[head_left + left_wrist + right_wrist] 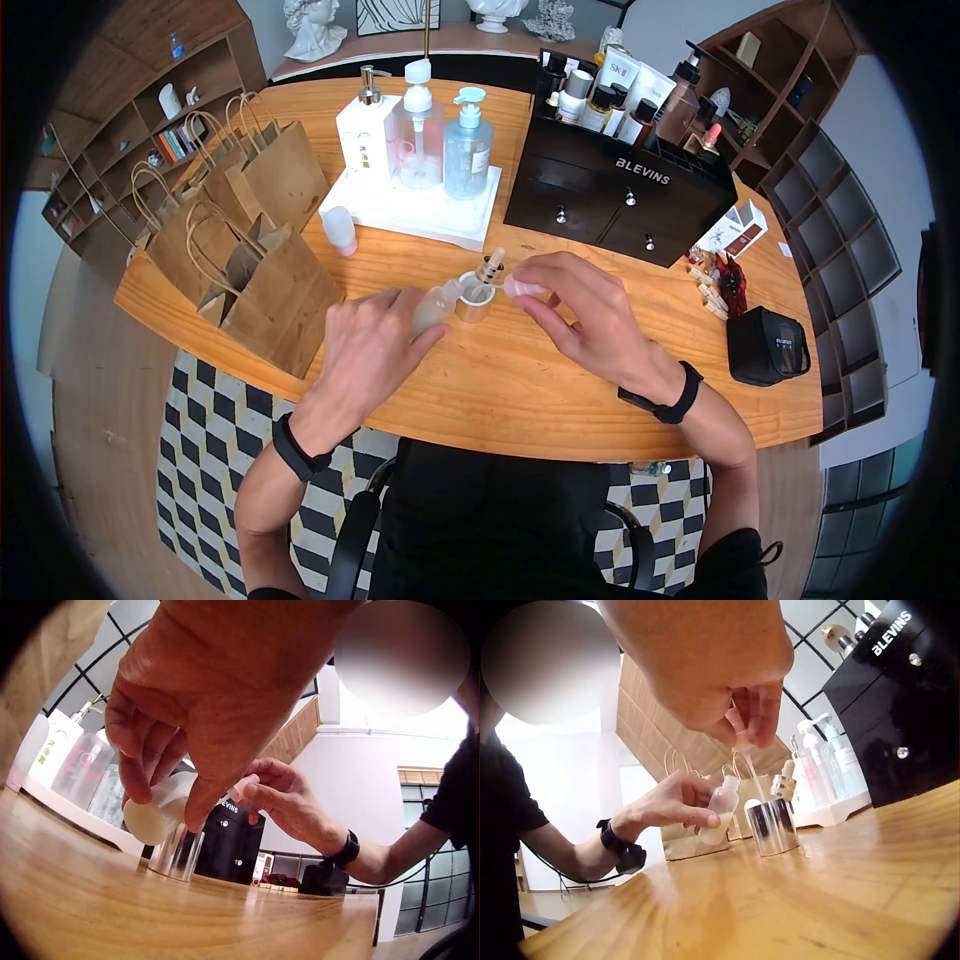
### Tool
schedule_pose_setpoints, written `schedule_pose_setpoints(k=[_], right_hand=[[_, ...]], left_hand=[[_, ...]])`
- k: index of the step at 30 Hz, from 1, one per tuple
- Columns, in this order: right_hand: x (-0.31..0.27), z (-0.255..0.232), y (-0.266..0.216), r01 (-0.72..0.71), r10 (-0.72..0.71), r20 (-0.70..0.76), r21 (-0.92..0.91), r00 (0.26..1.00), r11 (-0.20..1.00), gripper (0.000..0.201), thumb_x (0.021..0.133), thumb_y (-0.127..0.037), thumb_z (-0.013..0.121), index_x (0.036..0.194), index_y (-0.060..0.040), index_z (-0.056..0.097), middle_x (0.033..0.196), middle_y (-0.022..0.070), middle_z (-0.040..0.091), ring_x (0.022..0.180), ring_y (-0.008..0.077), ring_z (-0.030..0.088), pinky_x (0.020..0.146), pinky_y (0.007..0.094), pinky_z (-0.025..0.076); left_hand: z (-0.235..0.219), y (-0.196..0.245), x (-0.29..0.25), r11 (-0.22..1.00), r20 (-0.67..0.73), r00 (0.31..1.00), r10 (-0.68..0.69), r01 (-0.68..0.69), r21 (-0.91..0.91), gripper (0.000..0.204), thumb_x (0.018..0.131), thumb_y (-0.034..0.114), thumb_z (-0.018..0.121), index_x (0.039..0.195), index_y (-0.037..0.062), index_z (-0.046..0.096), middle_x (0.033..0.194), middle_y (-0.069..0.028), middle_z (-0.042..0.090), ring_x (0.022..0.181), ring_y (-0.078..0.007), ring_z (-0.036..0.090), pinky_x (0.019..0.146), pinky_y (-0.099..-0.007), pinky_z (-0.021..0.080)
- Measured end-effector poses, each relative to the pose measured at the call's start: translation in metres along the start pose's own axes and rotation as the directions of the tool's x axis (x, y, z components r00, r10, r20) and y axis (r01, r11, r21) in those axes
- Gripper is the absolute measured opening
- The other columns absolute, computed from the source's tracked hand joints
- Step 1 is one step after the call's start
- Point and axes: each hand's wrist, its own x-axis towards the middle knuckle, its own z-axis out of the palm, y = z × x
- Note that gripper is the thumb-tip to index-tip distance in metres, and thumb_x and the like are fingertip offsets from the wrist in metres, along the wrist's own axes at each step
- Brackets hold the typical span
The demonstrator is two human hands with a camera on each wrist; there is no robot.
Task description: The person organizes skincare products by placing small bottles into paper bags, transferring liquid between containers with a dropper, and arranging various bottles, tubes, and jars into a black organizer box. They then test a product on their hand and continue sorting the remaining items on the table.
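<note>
We find the left hand [368, 340] holding a small bottle [430, 312], thumb on one side and fingers on the other. It is tilted, its neck towards the metallic cup [774, 831]. In our judgement, the grip on the body leaves the open mouth free, and the lean keeps the pale contents low while bringing the mouth within the right hand's reach.

The right hand [595, 320] pinches a pink cap [522, 287] between thumb and fingers. A thin pale stem [755, 772] hangs from the cap towards the cup; we judge that gripping only the cap leaves the stem unhandled. We cannot tell whether its tip is inside the rim.

The cup is upright on the table [440, 385], between the hands, placed, we judge, to be reached from both sides. A dropper [490, 268] with a gold collar is at its far side, bulb up; whether it rests in the cup or behind it, we cannot tell.

As to pose, both forearms converge from the person's sides. The left palm faces down over the bottle; the right hand arches above the cup, fingertips pointing down.
</note>
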Motion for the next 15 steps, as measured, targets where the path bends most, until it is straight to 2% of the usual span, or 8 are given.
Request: schedule_pose_setpoints(k=[7, 15], right_hand=[[-0.0016, 0.0014, 0.0000, 0.013, -0.013, 0.029, -0.020, 0.999, 1.000, 0.020, 0.093, -0.002, 0.077, 0.112, 0.0024, 0.072, 0.108, 0.0166, 0.073, 0.097, 0.0327, 0.075, 0.080, 0.0398, 0.064], [-0.0015, -0.0027, -0.0031, 0.013, -0.013, 0.006, 0.001, 1.000, 1.000, 0.023, 0.092, 0.000, 0.078, 0.114, 0.0012, 0.072, 0.110, 0.0164, 0.074, 0.097, 0.0312, 0.075, 0.077, 0.0385, 0.063]], left_hand=[[0.0008, -0.0001, -0.0004, 1.000, 0.003, 1.000, -0.004, 0.004, -0.003, 0.035, 0.087, 0.031, 0.087, 0.103, 0.0026, 0.076, 0.080, -0.0142, 0.076, 0.067, -0.0303, 0.073, 0.060, -0.0398, 0.055], [0.0002, 0.0007, -0.0021, 1.000, -0.003, 1.000, 0.001, -0.001, 0.010, 0.035, 0.087, 0.031, 0.087, 0.104, 0.0028, 0.076, 0.081, -0.0141, 0.076, 0.067, -0.0298, 0.073, 0.060, -0.0398, 0.055]])
